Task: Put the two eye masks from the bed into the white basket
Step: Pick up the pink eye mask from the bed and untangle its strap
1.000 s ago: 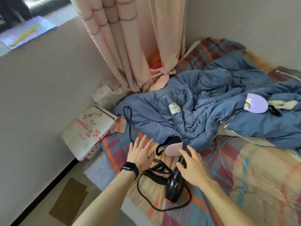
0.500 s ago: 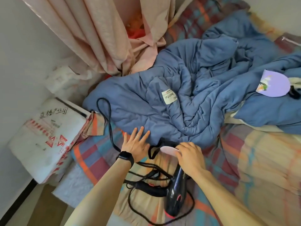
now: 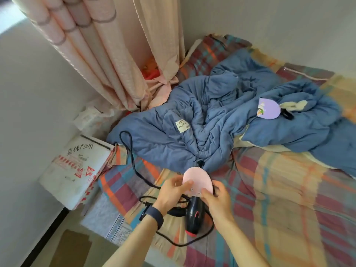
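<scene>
Both hands, left hand [image 3: 172, 191] and right hand [image 3: 217, 197], grip the pink eye mask [image 3: 196, 180] between them.

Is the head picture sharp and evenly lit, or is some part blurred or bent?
Head view: daylight washes out the top-left corner; the wide lens bows the pink pleated curtain; the left hand and pale pink eye mask look slightly smeared.
</scene>
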A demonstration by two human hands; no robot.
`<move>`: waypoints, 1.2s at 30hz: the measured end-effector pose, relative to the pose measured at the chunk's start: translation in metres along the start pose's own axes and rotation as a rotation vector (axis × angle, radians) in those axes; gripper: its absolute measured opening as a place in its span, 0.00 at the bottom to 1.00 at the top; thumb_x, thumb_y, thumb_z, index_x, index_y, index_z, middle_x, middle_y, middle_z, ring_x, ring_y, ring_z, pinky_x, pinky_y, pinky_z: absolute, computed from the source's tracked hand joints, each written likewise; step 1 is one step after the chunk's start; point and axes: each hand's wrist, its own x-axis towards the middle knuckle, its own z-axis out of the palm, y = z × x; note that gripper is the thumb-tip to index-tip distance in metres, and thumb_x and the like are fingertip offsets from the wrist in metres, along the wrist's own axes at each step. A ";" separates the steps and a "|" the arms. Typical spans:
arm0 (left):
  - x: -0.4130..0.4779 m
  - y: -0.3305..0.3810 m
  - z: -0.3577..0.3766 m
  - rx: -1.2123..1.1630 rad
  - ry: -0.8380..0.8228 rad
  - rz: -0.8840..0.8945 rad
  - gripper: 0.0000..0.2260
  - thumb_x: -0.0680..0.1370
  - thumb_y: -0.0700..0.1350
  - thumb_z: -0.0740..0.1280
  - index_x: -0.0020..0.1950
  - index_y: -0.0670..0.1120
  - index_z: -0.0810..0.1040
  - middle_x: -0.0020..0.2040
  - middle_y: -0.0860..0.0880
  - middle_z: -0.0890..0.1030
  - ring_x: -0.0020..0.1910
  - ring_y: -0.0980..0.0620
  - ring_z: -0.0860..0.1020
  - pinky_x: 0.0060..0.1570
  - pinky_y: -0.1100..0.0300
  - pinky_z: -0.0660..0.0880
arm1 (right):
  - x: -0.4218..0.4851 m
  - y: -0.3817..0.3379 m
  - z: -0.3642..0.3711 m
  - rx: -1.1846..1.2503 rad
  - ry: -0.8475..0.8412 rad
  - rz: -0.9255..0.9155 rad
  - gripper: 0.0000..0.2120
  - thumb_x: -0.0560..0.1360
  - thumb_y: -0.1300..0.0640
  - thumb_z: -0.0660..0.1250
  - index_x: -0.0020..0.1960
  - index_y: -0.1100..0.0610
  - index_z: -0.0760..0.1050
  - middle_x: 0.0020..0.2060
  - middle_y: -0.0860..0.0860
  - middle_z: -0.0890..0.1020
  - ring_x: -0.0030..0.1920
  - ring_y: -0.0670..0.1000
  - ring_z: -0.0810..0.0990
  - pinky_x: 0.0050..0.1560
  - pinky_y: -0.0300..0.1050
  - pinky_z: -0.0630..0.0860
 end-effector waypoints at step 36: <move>-0.325 0.026 0.045 -0.617 0.424 0.244 0.15 0.73 0.40 0.75 0.59 0.47 0.81 0.53 0.44 0.82 0.48 0.49 0.80 0.54 0.52 0.78 | -0.220 -0.021 -0.090 -0.133 -0.478 -0.506 0.05 0.76 0.53 0.71 0.41 0.48 0.83 0.39 0.42 0.88 0.42 0.41 0.85 0.48 0.42 0.79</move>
